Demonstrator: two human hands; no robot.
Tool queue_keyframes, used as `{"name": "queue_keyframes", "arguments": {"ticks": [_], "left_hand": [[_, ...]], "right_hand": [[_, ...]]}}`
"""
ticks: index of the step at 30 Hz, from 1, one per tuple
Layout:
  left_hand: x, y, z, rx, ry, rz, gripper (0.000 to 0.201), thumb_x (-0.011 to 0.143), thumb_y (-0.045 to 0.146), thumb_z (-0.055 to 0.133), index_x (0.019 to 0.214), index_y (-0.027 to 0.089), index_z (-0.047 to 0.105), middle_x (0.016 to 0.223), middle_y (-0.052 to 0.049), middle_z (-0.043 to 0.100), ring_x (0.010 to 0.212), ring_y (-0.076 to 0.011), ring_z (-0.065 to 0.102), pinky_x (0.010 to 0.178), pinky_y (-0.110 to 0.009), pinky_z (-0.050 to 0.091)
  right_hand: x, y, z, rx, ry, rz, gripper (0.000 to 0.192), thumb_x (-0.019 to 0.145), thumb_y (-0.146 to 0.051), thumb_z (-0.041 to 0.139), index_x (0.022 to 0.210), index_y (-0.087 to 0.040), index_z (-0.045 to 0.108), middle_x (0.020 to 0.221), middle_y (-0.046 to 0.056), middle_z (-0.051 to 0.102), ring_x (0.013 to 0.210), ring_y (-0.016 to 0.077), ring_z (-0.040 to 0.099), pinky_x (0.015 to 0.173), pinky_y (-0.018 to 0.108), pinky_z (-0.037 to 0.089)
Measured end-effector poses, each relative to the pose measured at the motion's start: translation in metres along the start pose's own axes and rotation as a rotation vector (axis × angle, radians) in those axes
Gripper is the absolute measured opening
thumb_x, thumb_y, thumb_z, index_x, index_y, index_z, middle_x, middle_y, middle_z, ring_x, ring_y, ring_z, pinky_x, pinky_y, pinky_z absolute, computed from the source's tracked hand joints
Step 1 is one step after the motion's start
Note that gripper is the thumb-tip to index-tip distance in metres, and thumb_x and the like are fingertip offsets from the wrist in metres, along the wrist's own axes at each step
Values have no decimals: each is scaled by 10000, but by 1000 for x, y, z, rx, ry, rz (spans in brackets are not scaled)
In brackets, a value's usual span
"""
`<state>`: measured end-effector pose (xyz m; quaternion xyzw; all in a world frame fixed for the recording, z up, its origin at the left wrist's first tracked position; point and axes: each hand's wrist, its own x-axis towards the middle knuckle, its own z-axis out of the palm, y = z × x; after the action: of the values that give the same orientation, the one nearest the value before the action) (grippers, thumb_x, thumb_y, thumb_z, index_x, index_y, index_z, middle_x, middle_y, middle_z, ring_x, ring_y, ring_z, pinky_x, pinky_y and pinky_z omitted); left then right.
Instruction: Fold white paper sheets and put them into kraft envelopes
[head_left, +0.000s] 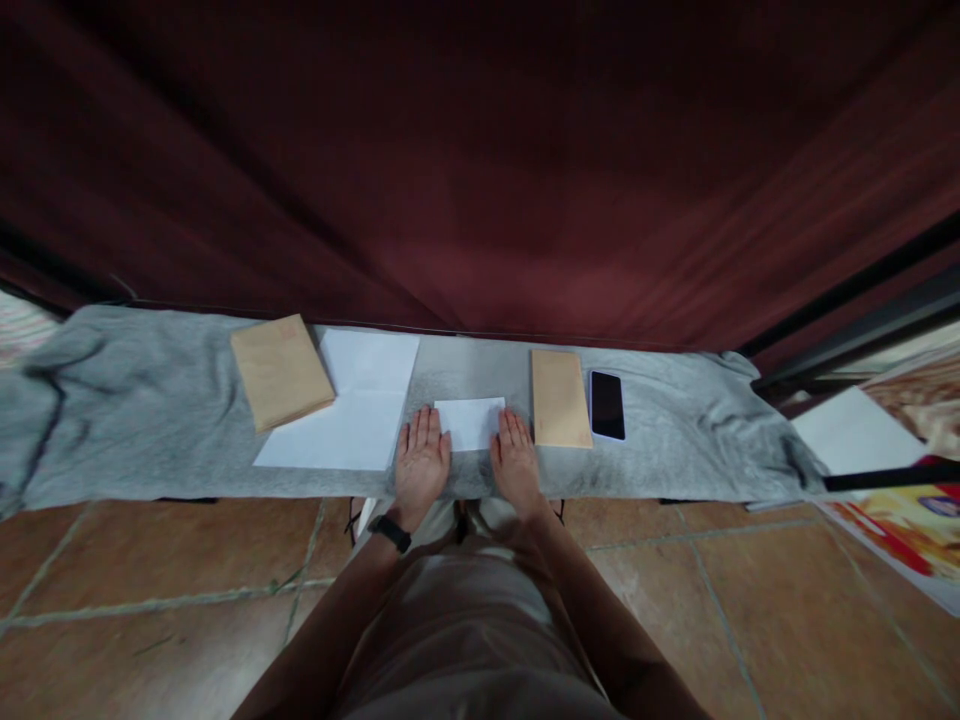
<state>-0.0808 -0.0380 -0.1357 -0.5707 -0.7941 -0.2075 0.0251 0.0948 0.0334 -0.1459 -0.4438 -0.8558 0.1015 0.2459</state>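
Note:
A small folded white sheet of paper [470, 424] lies flat on the grey cloth in front of me. At its left edge rests my left hand [423, 462], fingers stretched out, a dark band on the wrist. My right hand [516, 460] lies at the right edge with straight fingers, their tips on or just beside the paper. Neither hand grips anything. Just right of my right hand is a brown envelope [561, 399]. Larger white sheets [356, 405] with a crease spread out to the left, partly under a stack of brown envelopes [282, 372].
A dark-screened phone [607, 406] lies beside the right envelope. Grey cloth [675, 430] covers the long narrow table. A dark red curtain [480, 200] hangs behind it. White paper [859, 430] and a colourful printed box [911, 520] stand at the far right, above the tiled floor [652, 590].

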Motion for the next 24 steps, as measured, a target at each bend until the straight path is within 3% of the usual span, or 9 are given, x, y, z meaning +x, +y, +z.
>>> {"name": "queue_keyframes", "arguments": {"ticks": [8,14,19,24], "left_hand": [[0,19,1,-236,-32,204,585,1090,341,270,1634,128,246,1680,-158,326,1580,-242,249,1285,-489,291],[4,37,7,-390,-84,170,628,1093,385,282,1667,195,111,1717,-119,244,1586,-222,223,1289,-458,299],[7,37,16,-395,-109,155,617,1097,394,265,1662,182,139,1720,-127,230,1596,-223,178,1296,-464,281],[8,35,18,-311,-98,217,621,1095,386,254,1652,129,157,1704,-152,266,1592,-232,201,1287,-475,297]], "right_hand": [[15,-9,3,53,-74,-122,550,1050,-198,356,1588,-90,378,1649,140,391,1556,234,305,1273,466,308],[29,-15,26,59,-211,-236,653,983,-179,471,1613,-85,329,1623,165,428,1505,244,393,1285,438,309],[26,-14,42,54,-247,-191,634,989,-197,453,1600,-65,350,1612,185,438,1502,268,399,1279,468,312],[24,-14,33,-33,-285,-169,637,992,-215,473,1590,-30,354,1634,202,392,1530,269,352,1297,458,260]]}}
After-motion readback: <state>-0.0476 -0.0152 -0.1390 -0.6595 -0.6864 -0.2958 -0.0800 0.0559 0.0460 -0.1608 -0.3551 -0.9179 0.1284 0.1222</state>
